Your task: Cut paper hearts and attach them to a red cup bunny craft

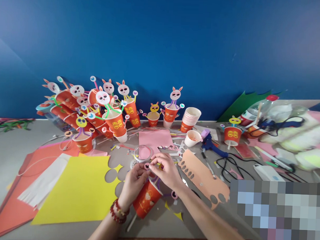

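Note:
A red paper cup [147, 201] with gold print tilts below my hands, and a white stick [131, 223] pokes out under it. Purple strips rise from its mouth, partly covered by my fingers. Between my fingertips is a small round pink paper disc [147, 165] with a dark heart on it. My left hand [135, 181], wearing red beads at the wrist, pinches the disc from the left beside the cup's rim. From the right, my right hand [166, 171] closes thumb and fingers at the same disc. A second pink disc [174, 195] sticks out right of the cup.
Finished cup figures [116, 123] crowd the back left. Yellow paper [77, 187] with round cut-outs lies left, peach paper [202, 175] right. Behind are stacked cups [191, 118], a blue glue gun [213, 146] with a black cable, and a clear tape ring [143, 153].

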Action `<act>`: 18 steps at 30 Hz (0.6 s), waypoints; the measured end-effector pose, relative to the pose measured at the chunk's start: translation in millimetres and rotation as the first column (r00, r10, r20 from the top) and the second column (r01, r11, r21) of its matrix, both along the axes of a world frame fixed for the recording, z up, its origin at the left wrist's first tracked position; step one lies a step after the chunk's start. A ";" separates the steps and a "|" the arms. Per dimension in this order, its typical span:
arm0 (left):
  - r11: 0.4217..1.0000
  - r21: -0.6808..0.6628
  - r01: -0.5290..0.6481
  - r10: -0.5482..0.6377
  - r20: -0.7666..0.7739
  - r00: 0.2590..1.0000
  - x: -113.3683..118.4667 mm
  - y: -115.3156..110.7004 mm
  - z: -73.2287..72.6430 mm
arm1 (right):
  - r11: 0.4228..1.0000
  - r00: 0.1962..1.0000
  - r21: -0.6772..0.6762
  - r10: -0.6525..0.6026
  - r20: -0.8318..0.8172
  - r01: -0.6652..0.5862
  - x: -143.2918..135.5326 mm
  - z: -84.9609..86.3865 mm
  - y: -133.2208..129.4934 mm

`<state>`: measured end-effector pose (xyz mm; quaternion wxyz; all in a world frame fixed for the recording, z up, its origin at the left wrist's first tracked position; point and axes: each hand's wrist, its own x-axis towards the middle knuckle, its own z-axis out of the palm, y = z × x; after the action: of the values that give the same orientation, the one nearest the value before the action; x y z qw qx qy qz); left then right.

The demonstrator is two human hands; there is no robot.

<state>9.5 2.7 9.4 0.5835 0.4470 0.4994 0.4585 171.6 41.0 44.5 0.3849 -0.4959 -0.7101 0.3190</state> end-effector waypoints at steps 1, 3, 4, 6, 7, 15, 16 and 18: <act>1.000 0.001 0.002 -0.002 -0.002 1.000 -0.1 0.1 -0.1 | 1.000 1.000 0.005 0.009 0.007 -0.009 0.2 -0.1 0.7; 1.000 0.000 0.005 -0.005 -0.001 1.000 -0.2 0.1 0.0 | 1.000 1.000 0.011 0.023 0.018 -0.023 0.5 0.0 1.9; 1.000 0.000 0.007 -0.007 -0.002 1.000 -0.2 0.1 0.2 | 1.000 0.999 0.014 0.026 0.024 -0.026 0.6 0.2 2.5; 1.000 0.000 0.004 -0.004 -0.004 1.000 -0.3 -0.2 0.8 | 0.999 0.999 0.020 0.033 0.033 -0.033 0.6 1.1 3.3; 1.000 0.002 0.002 -0.002 -0.005 1.000 -0.3 -0.4 1.1 | 0.999 0.999 0.024 0.035 0.037 -0.036 0.4 1.7 3.6; 1.000 0.003 0.026 -0.026 0.014 1.000 -0.9 -1.3 1.1 | 0.994 0.995 0.096 0.035 0.093 -0.044 -1.3 4.2 4.7; 1.000 0.003 0.026 -0.026 0.011 1.000 -1.0 -1.2 0.8 | 0.994 0.995 0.097 0.033 0.096 -0.043 -1.3 4.2 4.6; 1.000 0.003 0.028 -0.028 0.002 1.000 -1.1 -0.9 -0.2 | 0.995 0.994 0.089 0.030 0.102 -0.039 -1.2 4.3 4.1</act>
<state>8.4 1.8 9.3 0.5898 0.4544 0.4919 0.4512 170.4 45.0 48.7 0.3654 -0.4809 -0.7508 0.2675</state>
